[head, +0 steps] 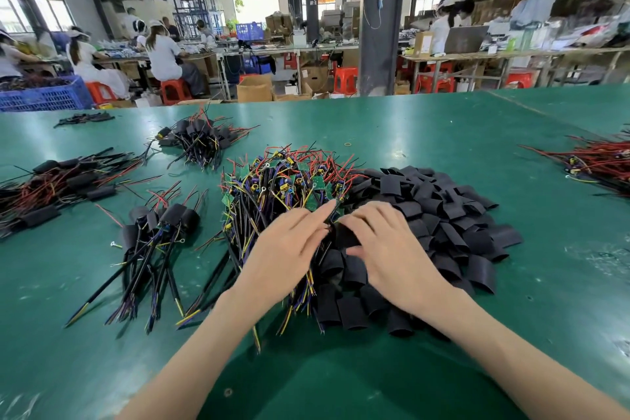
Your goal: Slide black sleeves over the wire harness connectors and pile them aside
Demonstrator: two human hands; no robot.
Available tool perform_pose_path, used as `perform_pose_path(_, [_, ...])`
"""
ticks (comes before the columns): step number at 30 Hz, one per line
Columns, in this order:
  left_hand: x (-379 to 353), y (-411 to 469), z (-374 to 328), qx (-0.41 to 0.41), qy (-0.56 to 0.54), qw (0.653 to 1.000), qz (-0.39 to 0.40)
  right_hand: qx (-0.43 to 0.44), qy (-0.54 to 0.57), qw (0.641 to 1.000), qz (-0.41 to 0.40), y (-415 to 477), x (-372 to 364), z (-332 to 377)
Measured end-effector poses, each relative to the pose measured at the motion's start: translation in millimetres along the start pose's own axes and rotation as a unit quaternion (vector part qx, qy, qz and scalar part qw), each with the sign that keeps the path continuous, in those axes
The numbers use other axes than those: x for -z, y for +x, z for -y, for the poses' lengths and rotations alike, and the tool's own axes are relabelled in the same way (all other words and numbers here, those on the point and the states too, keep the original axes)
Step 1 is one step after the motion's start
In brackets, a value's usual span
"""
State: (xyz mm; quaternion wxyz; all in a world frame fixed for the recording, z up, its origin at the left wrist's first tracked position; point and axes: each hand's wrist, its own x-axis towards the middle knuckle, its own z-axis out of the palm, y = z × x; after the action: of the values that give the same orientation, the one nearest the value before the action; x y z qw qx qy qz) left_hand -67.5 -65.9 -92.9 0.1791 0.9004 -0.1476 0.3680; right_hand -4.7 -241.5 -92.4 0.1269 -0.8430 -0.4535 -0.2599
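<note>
Two hands were placed where two heaps met on the green table [426,133]. The left hand [289,244] was laid on the pile of unsleeved wire harnesses [283,187], its fingers stretched straight and slightly blurred, the fingertips touching a dark lead near small green circuit boards. The right hand [388,245] was curled over one black sleeve [344,236], which was pinched between the thumb below and the fingers above, just beside the left fingertips. The heap of loose sleeves [450,215] was spread to the right; sleeved harnesses [163,225] were piled well apart to the left
</note>
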Motion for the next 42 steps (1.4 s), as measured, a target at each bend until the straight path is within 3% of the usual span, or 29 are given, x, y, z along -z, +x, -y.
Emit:
perform_pose_path(5, [-3.8, -1.0, -8.4, 0.041, -0.104, 0.994, -0.013, 0.025, 0.035, 0.996, 0.079, -1.9, -5.8, 10.3])
perform_pose_path(8, [4.1, 0.6, -5.2, 0.066, -0.116, 0.990, 0.039, 0.016, 0.021, 0.997, 0.073, -4.3, -6.8, 7.4])
perform_pose_path(16, [22.3, 1.1, 25.6, 0.130, -0.005, 0.977, 0.169, -0.029, 0.059, 0.997, 0.031, -4.5, -8.1, -7.8])
perform_pose_path(22, [17.0, 5.3, 22.2, 0.120, -0.069, 0.986, 0.093, -0.027, 0.011, 0.998, 0.050, -6.2, -6.3, -13.4])
perform_pose_path(25, [16.3, 5.8, 14.1, 0.132, -0.114, 0.980, 0.099, -0.014, -0.007, 0.999, 0.049, -5.6, -3.8, -11.3])
perform_pose_path(31, [14.2, 5.4, -0.1, 0.147, -0.160, 0.969, 0.122, 0.016, 0.065, 0.996, 0.055, -1.3, 0.4, -3.7])
perform_pose_path(42, [13.5, 3.6, -0.5, 0.168, -0.116, 0.971, 0.122, 0.051, 0.085, 0.995, 0.018, -1.1, -0.4, 0.6])
